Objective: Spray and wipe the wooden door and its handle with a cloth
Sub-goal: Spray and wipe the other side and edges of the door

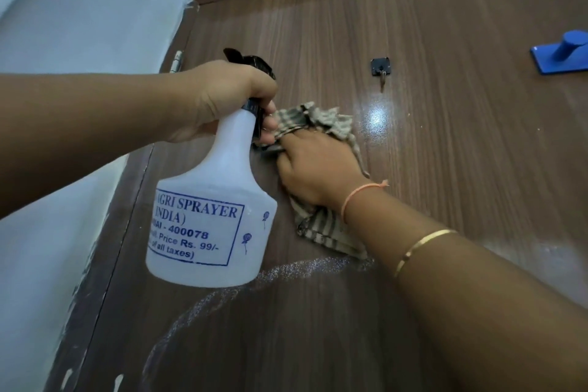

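Brown wooden door [445, 25] looks partly wiped, unwiped mist [302, 264] at six o'clock; right hand [315, 165] clutches striped cloth [318, 119], left hand [222, 99] grips white spray bottle [216, 200].

Our left forearm [95, 137] comes in from the left edge, nearly level. Our left hand [222, 99] is raised, its fingers curled round the neck of the spray bottle [210, 216], which hangs below the fist. Our right forearm [461, 289] reaches up from the lower right corner, stretched out, with the wrist in line with it. Our right hand [315, 165] lies with its back toward us, fingers bent into the cloth [321, 121] and bunching it. Our two hands sit just beside each other, the left fingertips close to the right knuckles.
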Motion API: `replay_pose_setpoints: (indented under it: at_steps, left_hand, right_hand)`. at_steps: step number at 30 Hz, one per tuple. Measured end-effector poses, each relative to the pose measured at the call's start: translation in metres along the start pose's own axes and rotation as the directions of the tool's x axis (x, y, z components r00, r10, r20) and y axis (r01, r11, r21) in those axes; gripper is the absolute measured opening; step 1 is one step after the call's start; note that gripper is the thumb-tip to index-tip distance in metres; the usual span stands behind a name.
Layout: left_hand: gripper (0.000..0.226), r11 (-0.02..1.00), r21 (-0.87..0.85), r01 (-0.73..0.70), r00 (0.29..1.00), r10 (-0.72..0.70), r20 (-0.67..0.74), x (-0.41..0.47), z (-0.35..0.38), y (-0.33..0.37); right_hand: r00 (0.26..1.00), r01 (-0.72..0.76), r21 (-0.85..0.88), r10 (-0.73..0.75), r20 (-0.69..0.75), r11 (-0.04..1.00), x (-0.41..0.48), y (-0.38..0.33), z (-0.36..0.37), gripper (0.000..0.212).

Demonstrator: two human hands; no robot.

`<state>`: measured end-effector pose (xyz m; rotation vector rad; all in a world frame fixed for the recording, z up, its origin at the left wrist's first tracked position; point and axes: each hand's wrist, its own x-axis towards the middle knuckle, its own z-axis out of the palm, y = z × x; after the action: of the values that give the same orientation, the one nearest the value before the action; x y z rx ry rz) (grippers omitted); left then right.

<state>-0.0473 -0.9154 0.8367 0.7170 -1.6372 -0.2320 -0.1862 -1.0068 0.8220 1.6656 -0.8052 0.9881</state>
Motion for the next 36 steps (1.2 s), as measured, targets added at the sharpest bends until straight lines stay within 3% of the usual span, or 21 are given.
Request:
replay_pose_setpoints:
  at_steps: [2,5,8,12,14,19,21,24,28,30,32,35,36]
  left_hand:
    - [0.015,1.0,0.003,-0.004,1.0,0.004,0.018,-0.002,-0.002,-0.004]
    - [0.019,0.999,0.036,0.029,0.998,-0.031,0.05,-0.005,-0.008,-0.012]
    - [0.02,0.991,0.111,0.075,0.995,-0.081,0.051,-0.007,-0.014,-0.019]
    - [0.017,0.978,0.196,0.073,0.997,-0.079,0.021,-0.012,-0.024,-0.026]
    - [0.007,0.964,0.251,0.084,0.995,-0.094,0.026,-0.011,-0.033,-0.026]
    - [0.014,0.948,0.229,0.219,0.976,-0.218,-0.03,-0.018,-0.054,-0.033]
    - [0.044,0.94,0.2,0.277,0.961,-0.267,-0.076,-0.023,-0.065,-0.04]
    - [0.015,0.964,0.144,0.223,0.969,-0.203,-0.138,-0.021,-0.075,-0.045]
    - [0.031,0.962,0.224,0.154,0.979,-0.118,-0.166,-0.023,-0.095,-0.045]
    - [0.04,0.947,0.25,0.201,0.974,-0.166,-0.156,-0.02,-0.107,-0.046]
    - [0.055,0.919,0.302,0.254,0.961,-0.205,-0.187,-0.027,-0.115,-0.043]
    - [0.013,0.895,0.335,0.293,0.954,-0.251,-0.164,-0.038,-0.121,-0.04]
    - [0.013,0.888,0.341,0.308,0.949,-0.261,-0.177,-0.039,-0.126,-0.041]
  right_hand:
    - [0.988,-0.133,0.013,0.133,-0.072,0.991,-0.002,0.017,-0.008,0.029]
    - [0.909,-0.369,-0.028,0.355,-0.219,0.929,-0.001,0.047,-0.024,0.031]
    - [0.856,-0.46,-0.121,0.404,-0.322,0.879,0.002,0.05,-0.017,0.034]
    - [0.81,-0.515,-0.068,0.459,-0.365,0.855,0.009,0.025,0.0,0.036]
    - [0.829,-0.48,-0.051,0.434,-0.352,0.876,0.009,0.011,0.004,0.038]
    - [0.924,-0.336,-0.055,0.318,-0.212,0.94,-0.004,-0.032,0.019,0.034]
    - [0.966,-0.224,-0.062,0.213,-0.146,0.973,-0.012,-0.046,0.027,0.031]
    - [0.999,-0.028,-0.037,0.026,-0.037,0.999,-0.016,-0.053,0.028,0.032]
    - [0.997,0.079,-0.098,-0.077,0.025,0.992,-0.008,-0.047,0.019,0.042]
    - [1.0,-0.007,-0.062,0.005,-0.023,0.998,0.004,-0.039,0.016,0.041]
    - [0.975,-0.196,-0.032,0.191,-0.114,0.98,0.02,-0.027,0.014,0.034]
    - [0.851,-0.448,-0.036,0.414,-0.323,0.893,0.042,-0.024,0.023,0.036]
    - [0.816,-0.481,-0.018,0.44,-0.376,0.877,0.046,-0.029,0.028,0.039]
